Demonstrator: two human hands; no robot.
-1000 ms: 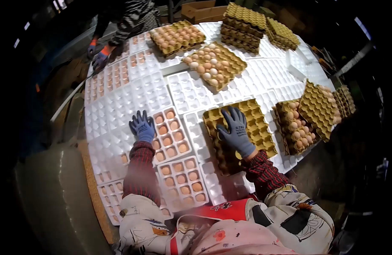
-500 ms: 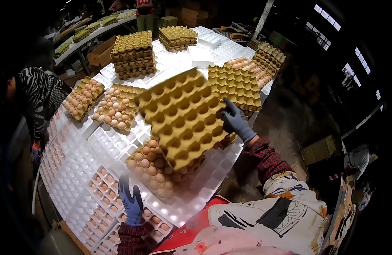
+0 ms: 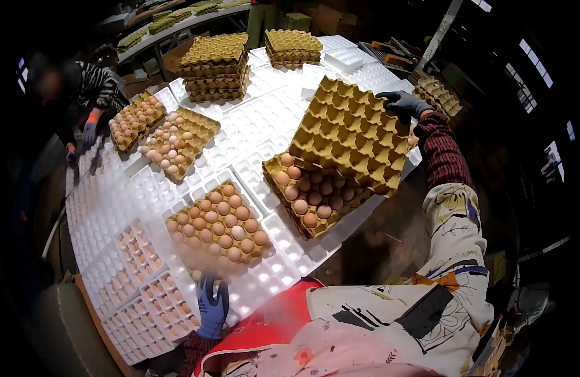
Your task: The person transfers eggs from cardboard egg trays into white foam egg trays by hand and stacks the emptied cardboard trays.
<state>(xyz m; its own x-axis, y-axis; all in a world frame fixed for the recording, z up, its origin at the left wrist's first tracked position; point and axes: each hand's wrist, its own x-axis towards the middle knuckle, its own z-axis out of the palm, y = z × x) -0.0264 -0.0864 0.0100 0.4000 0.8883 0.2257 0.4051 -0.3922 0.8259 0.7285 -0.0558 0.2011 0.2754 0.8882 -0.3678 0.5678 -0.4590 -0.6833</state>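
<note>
Right hand [image 3: 403,104]: grip pinching bare tray [image 3: 353,139] by its edge, tilted, probably to spare the eggs [image 3: 301,206] beneath. Left hand [image 3: 212,308]: grip spread beside egg tray [image 3: 232,211], contact unclear.

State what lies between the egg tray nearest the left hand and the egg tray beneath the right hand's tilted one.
White foam trays, their visible cells empty, fill that gap, as the head view shows.

The tray [image 3: 353,135] is mustard, the eggs [image 3: 231,220] mostly tan, the cuff [image 3: 445,151] checked red-black
</note>
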